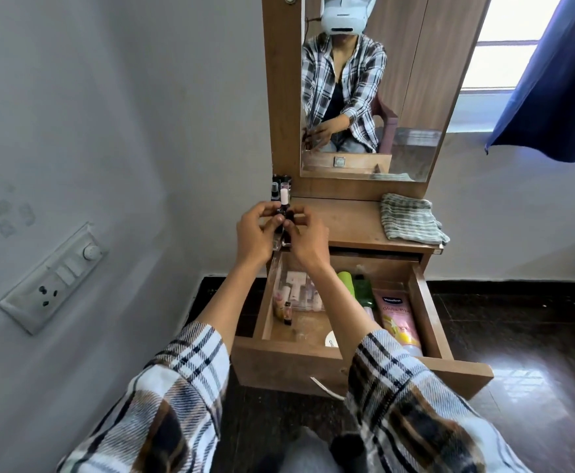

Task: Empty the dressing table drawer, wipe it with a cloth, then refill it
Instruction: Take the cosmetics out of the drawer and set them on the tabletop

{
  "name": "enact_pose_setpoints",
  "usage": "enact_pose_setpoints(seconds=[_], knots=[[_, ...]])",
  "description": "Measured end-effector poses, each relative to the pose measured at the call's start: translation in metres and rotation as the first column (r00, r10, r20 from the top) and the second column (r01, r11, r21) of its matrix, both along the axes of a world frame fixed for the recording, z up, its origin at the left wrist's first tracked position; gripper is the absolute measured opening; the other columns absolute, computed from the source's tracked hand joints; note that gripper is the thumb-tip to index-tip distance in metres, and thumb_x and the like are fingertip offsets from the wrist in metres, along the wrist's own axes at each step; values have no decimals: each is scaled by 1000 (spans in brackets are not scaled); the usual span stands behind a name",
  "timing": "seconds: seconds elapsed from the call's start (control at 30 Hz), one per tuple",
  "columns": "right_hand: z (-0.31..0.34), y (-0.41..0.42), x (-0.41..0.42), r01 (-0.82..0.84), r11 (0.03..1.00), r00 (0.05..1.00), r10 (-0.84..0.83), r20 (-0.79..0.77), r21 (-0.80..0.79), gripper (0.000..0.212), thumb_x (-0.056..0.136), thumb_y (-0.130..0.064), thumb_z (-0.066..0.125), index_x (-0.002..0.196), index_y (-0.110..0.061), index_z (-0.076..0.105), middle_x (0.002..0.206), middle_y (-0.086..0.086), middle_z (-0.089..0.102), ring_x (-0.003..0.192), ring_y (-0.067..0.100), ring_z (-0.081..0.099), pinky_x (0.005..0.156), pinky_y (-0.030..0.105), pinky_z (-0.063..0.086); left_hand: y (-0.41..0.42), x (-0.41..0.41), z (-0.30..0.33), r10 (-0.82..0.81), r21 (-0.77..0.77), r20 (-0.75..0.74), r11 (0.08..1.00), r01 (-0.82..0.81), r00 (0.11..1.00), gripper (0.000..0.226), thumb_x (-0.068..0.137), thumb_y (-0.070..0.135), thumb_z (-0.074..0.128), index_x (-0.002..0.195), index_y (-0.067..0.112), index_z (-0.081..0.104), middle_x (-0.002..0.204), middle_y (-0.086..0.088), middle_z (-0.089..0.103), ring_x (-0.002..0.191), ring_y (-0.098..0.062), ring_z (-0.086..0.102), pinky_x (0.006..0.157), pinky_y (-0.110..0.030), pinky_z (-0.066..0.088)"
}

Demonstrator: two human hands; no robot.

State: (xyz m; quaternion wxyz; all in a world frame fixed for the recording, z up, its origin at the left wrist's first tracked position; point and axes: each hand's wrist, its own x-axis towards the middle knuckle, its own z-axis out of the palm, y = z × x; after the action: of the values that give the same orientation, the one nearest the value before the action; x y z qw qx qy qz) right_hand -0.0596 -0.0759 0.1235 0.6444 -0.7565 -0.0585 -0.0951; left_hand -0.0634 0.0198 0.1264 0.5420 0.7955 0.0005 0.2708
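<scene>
Showing matt wood grain on the drawer (pixel 426 319); lying soft and woven, the checked cloth (pixel 412 218); gleaming glossy, the plastic lotion tube (pixel 398 319), green bottle (pixel 364 290) and dark polished floor (pixel 535 336).

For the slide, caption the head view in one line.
Both hands, left hand and right hand, hold small cosmetic bottles over the dressing table top; open drawer part full, folded cloth waiting.

grey wall (pixel 108 114), dark floor (pixel 535 336), blue curtain (pixel 559 90)

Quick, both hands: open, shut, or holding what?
Left hand: pinching the small dark bottles.
Right hand: gripping the same bottles.
</scene>
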Motion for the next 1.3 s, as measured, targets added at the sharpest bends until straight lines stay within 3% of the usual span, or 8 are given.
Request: enact_pose_setpoints(seconds=[0.13, 0.3, 0.43, 0.67, 0.9, 1.07, 1.17, 1.3], knots=[[-1, 5, 27, -29, 1000, 1000, 29, 11, 1, 25, 92, -4, 56, 116, -8, 55, 101, 0, 58, 95, 15, 60, 72, 14, 47, 5, 27, -3, 28, -11, -36, 1000, -28, 999, 25, 86, 0, 61, 110, 3, 63, 107, -10, 66, 94, -14, 62, 76, -16, 52], [-12, 12, 51, -20, 998, 999, 22, 35, -59, 28, 89, 0, 57, 117, -6, 57, 97, -4, 57, 99, 18, 59, 90, 35, 53, 9, 51, -12, 75, -20, -51, 997, -76, 996, 22, 87, -2, 58, 108, 1, 63, 107, -12, 66, 90, -11, 59, 66, -3, 48], [-19, 15, 65, -11, 998, 999, 14, 36, -64, 25, 90, 1, 55, 115, -2, 56, 81, -19, 46, 92, 14, 56, 85, 30, 51, 13, 71, -21, 106, -31, -86, 994, -109, 991, 24, 87, -3, 57, 110, 1, 63, 109, -12, 66, 93, -13, 60, 64, -1, 46], [-33, 24, 100, 37, 999, 999, -38, -37, -17, 27, 89, -2, 58, 116, -7, 57, 85, -16, 50, 98, 15, 59, 89, 35, 53, 10, 102, -32, 119, -38, -100, 992, -123, 988, 27, 88, -2, 57, 114, 4, 62, 113, -12, 65, 97, -15, 60, 65, -4, 47], [-51, 29, 119, 82, 996, 997, -82, -12, 23, 21, 87, -1, 61, 107, -7, 59, 81, -10, 55, 80, 6, 57, 70, 15, 50, 10, 118, -48, 195, -28, -64, 980, -197, 979, 34, 86, -3, 59, 118, 5, 62, 117, -10, 64, 102, -20, 63, 88, -28, 52], [-56, 34, 122, 137, 990, 990, -138, 30, 8, 21, 87, 1, 59, 106, -6, 61, 94, 1, 62, 83, 5, 58, 71, 12, 49, 10, 122, -57, 241, -20, -28, 970, -241, 970, 33, 87, 2, 60, 119, 7, 62, 117, -8, 65, 104, -20, 62, 91, -34, 52], [-57, 34, 122, 163, 987, 986, -163, 48, -3, 22, 87, 5, 57, 106, -4, 61, 94, 0, 61, 72, -5, 52, 60, -1, 43, 8, 122, -59, 255, -19, -17, 967, -255, 967, 32, 87, 5, 60, 119, 7, 63, 116, -8, 65, 106, -20, 62, 92, -34, 52], [-54, 31, 117, 157, 988, 987, -157, 24, 6, 27, 86, 4, 60, 111, -7, 60, 102, 1, 62, 88, 7, 59, 71, 12, 50, 7, 116, -58, 302, -22, -39, 953, -303, 953, 36, 87, 8, 62, 123, 3, 59, 120, -12, 63, 109, -24, 60, 87, -21, 45]])
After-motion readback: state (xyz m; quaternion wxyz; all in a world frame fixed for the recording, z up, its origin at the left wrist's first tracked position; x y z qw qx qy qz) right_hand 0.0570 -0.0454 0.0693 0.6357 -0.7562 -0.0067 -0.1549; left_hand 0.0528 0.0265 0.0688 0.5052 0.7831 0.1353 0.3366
